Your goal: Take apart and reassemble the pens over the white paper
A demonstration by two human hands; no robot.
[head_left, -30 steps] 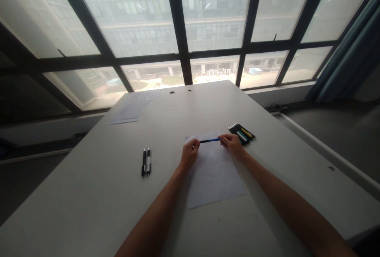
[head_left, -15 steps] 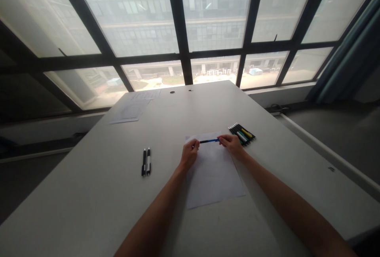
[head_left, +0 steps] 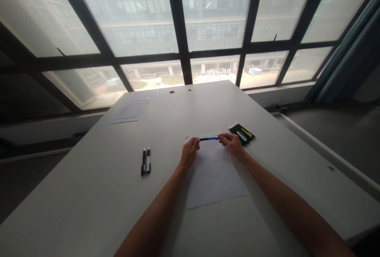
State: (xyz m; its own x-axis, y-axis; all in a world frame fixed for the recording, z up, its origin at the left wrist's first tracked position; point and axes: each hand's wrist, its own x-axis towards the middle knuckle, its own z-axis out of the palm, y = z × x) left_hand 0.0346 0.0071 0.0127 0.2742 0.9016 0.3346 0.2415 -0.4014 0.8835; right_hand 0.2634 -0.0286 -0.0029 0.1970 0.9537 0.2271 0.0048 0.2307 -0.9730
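A blue and black pen (head_left: 209, 138) is stretched between my two hands, above the far end of a white sheet of paper (head_left: 215, 177). My left hand (head_left: 190, 151) pinches the pen's black end. At the blue end, the fingers of my right hand (head_left: 231, 143) are closed on it. Just beyond my right hand lies a row of several pens (head_left: 242, 133) with black, green, white and yellow barrels, partly hidden by that hand. To the left of the paper, a black pen (head_left: 144, 162) and a black-and-white pen (head_left: 149, 162) lie side by side.
Printed sheets (head_left: 130, 109) lie at the far left of the white table (head_left: 97, 193). Two small dark holes are near its far edge. A small dark mark (head_left: 330, 168) is on the right side. Windows stand behind the table, with a blue curtain (head_left: 347, 47) at right.
The pen has tilted slightly: its black end at my left hand has risen a little, so it lies more level. Both hands keep their hold, almost in place.
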